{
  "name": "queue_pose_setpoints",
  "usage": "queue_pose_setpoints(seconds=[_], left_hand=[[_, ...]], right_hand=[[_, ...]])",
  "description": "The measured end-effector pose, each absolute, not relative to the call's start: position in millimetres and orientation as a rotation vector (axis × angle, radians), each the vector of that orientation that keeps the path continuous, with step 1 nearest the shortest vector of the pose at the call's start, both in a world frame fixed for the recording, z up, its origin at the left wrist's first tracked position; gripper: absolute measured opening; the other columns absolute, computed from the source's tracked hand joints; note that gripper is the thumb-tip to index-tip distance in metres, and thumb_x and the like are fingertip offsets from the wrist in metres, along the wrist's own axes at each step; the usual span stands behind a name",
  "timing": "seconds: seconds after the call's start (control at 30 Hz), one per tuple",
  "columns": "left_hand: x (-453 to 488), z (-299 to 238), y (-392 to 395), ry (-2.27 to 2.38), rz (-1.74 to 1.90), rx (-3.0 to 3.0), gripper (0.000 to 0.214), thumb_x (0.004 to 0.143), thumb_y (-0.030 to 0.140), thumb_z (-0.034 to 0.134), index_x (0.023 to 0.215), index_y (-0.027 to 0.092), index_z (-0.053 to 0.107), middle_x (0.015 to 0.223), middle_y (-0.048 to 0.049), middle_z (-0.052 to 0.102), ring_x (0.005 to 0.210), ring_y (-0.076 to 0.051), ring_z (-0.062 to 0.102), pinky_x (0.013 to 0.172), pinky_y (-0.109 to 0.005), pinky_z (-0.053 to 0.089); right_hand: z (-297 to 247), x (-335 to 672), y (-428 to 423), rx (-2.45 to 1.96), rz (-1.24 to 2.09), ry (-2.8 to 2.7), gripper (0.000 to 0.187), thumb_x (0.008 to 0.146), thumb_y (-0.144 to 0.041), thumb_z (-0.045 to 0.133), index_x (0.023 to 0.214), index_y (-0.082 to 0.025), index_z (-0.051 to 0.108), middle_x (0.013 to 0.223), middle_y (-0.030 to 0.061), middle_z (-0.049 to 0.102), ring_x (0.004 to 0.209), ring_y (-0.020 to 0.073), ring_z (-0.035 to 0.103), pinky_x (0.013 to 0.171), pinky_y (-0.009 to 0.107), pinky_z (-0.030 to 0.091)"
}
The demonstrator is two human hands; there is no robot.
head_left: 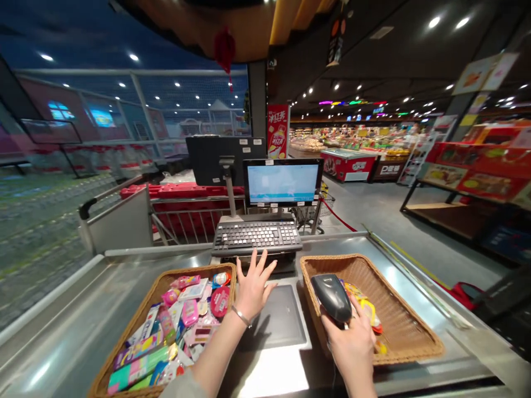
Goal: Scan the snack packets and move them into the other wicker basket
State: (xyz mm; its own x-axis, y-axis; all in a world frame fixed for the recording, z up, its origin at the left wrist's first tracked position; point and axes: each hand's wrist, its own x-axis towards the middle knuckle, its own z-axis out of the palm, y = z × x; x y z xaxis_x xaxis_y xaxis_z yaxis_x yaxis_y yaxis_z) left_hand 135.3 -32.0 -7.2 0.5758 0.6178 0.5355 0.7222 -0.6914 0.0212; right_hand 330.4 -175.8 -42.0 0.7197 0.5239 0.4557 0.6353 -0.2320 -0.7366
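My left hand [254,287] is open with its fingers spread, in front of the black keyboard [258,235] and above the grey plate of the counter scanner [279,318]. In my right hand [352,342] is a black barcode scanner [333,297], held over the near-left side of the right wicker basket [409,326]. A few yellow and red packets [365,310] lie in that basket, partly hidden by the scanner and my fingers. The left wicker basket [139,307] is filled with small colourful packaged goods, among them a round red pack [219,301].
Behind the keyboard stands a lit monitor [284,184], with a second screen seen from its back [207,160]. A metal counter [74,326] runs beneath the baskets. Beyond it are a shopping cart [191,218] at left and store shelves [473,177] at right.
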Motion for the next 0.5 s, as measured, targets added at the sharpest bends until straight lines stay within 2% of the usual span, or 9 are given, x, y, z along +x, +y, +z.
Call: queue_pose_setpoints(seconds=[0.33,0.5], left_hand=[[67,-38,-53,-1.452,-0.727,-2.568,0.055,0.089,0.031,0.057,0.143,0.030,0.042,0.158,-0.0113,0.030,0.148,-0.034,0.017,0.109,-0.075,0.013],[31,-48,-52,-1.574,-0.712,-2.485,0.055,0.089,0.031,0.058,0.142,0.030,0.043,0.156,-0.0126,0.033,0.147,-0.035,0.019,0.110,-0.075,0.009]], right_hand=[[-53,287,-150,-1.834,-0.064,-1.140,0.047,0.074,-0.056,0.056,0.097,-0.018,0.073,0.131,0.0179,0.057,0.130,0.0349,0.044,0.111,0.055,0.025],[-51,271,-139,-1.790,-0.002,-1.265,0.044,0.074,-0.053,0.056,0.095,-0.018,0.073,0.128,0.0178,0.059,0.131,0.0330,0.042,0.110,0.050,0.027]])
